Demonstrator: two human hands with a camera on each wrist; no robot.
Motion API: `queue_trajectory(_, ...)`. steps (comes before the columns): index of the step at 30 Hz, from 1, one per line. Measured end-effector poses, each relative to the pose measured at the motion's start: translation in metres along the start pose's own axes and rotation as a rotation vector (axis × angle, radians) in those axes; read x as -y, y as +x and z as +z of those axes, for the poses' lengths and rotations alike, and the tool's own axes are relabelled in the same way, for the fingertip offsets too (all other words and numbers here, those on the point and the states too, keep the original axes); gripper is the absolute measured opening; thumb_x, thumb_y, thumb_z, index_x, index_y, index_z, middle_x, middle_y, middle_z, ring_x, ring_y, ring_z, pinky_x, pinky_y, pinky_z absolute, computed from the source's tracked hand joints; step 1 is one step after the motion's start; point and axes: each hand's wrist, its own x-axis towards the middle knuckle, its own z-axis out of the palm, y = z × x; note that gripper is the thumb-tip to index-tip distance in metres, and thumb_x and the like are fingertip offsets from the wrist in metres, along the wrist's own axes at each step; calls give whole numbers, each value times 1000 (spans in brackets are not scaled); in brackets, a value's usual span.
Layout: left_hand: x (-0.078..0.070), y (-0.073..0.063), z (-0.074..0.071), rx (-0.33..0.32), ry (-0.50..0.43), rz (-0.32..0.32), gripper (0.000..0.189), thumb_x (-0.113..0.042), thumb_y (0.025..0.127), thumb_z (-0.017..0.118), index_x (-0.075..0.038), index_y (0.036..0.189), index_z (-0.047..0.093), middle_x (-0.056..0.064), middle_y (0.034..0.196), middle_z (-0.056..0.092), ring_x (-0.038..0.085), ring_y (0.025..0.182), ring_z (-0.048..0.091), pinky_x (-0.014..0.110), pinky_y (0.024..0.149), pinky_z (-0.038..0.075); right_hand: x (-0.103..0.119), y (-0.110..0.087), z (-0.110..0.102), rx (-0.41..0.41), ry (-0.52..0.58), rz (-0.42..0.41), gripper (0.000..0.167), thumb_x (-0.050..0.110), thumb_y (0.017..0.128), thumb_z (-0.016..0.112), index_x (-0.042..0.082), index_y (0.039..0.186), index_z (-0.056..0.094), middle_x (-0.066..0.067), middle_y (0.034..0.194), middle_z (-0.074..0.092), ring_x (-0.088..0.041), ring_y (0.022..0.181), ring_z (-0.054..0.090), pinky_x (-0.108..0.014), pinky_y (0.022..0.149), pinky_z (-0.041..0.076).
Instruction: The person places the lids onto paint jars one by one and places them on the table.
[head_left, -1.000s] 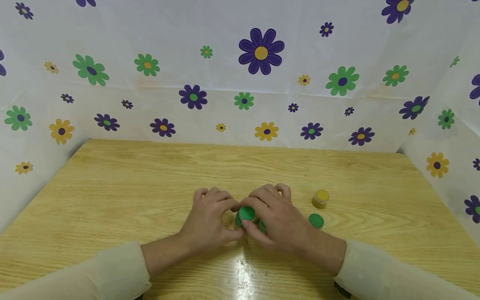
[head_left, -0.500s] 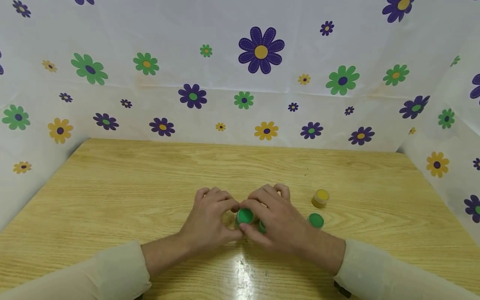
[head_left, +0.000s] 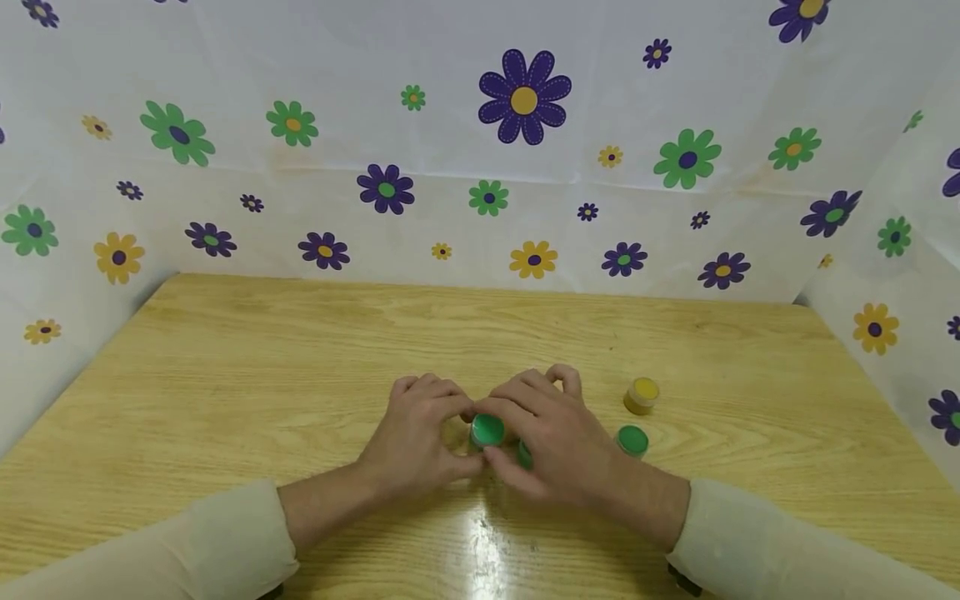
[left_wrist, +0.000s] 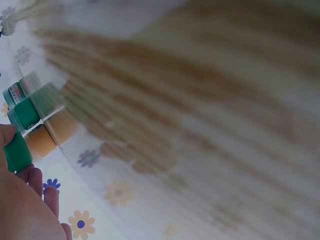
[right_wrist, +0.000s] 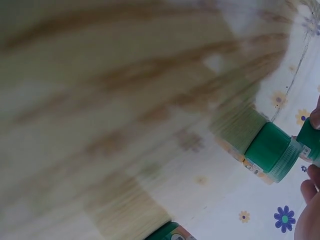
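Observation:
Both hands meet over a small green paint jar [head_left: 487, 431] with a clear lid. My left hand [head_left: 412, 433] curls thumb and index finger around its left side. Opposite it, my right hand [head_left: 558, 437] pinches the same jar between thumb and index finger. In the left wrist view an orange-yellow jar [left_wrist: 41, 141] lies directly beneath the held jar, overlapped by it; the head view hides this lower one. A second green jar [head_left: 525, 452] stands just right of the held one, partly covered by my right hand. It shows fully in the right wrist view as a green jar [right_wrist: 270, 150].
Past my right wrist stands another green jar [head_left: 632, 441], with a yellow jar [head_left: 642, 396] farther back. The wooden table [head_left: 300, 350] is glossy. A white flowered cloth [head_left: 435, 125] rises behind it and along both sides.
The held green jar has shifted slightly left and settled from a tilt to more level. Both hands stay around it, the right fingers moving a little left with it.

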Motion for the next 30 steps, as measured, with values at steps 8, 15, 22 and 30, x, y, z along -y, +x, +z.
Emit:
queue_trajectory(8, 0, 0, 1, 5, -33, -1, 32, -34, 65, 90, -18, 88, 75, -10, 86, 67, 10, 89, 56, 47, 92, 39, -2, -1, 2, -43, -2, -64, 29, 23, 81, 70, 13, 108, 70, 5, 101, 64, -12, 94, 55, -44, 84, 34)
queue_trajectory(15, -1, -2, 3, -18, -40, 22, 33, -33, 62, 91, -18, 87, 75, -11, 85, 67, 9, 88, 56, 46, 91, 38, -1, -3, 3, -47, -12, -15, 24, 30, 84, 72, 14, 101, 67, 6, 96, 63, -12, 90, 54, -44, 84, 34)
queue_trajectory(22, -2, -2, 4, -12, -54, 22, 34, -36, 61, 92, -20, 85, 75, -12, 86, 67, 8, 89, 55, 46, 92, 37, 2, -3, 0, 19, -20, 100, 29, 42, 84, 73, 17, 95, 64, 7, 91, 61, -11, 90, 52, -44, 86, 33)
queue_trajectory(30, -3, -3, 3, 14, -65, 16, 34, -35, 62, 92, -19, 86, 74, -12, 87, 67, 8, 88, 55, 47, 93, 37, 3, -3, -3, 73, 62, 161, 30, 42, 86, 72, 19, 103, 63, 8, 101, 63, -10, 98, 53, -46, 90, 31)
